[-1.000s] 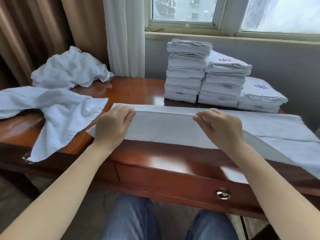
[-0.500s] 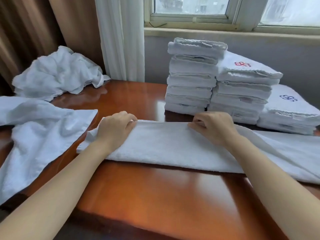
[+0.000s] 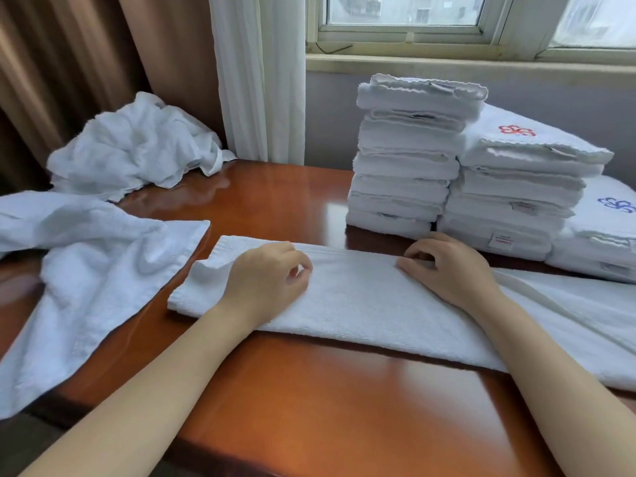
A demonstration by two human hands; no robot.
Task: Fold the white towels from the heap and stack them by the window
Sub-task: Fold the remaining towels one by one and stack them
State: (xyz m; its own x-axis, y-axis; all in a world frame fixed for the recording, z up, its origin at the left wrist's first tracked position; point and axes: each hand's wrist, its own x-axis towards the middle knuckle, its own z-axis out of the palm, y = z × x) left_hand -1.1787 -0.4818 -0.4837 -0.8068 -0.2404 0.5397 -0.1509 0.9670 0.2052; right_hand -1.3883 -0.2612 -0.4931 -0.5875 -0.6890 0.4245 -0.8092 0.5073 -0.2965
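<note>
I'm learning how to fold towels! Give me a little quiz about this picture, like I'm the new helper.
1. True or false: the left hand and the right hand both rest on the long towel.
2. How many stacks of folded towels stand on the table below the window?
3. The mark on top of the middle stack is: A red, B green, C yellow.

Key: 1 true; 2 three; 3 A.
</note>
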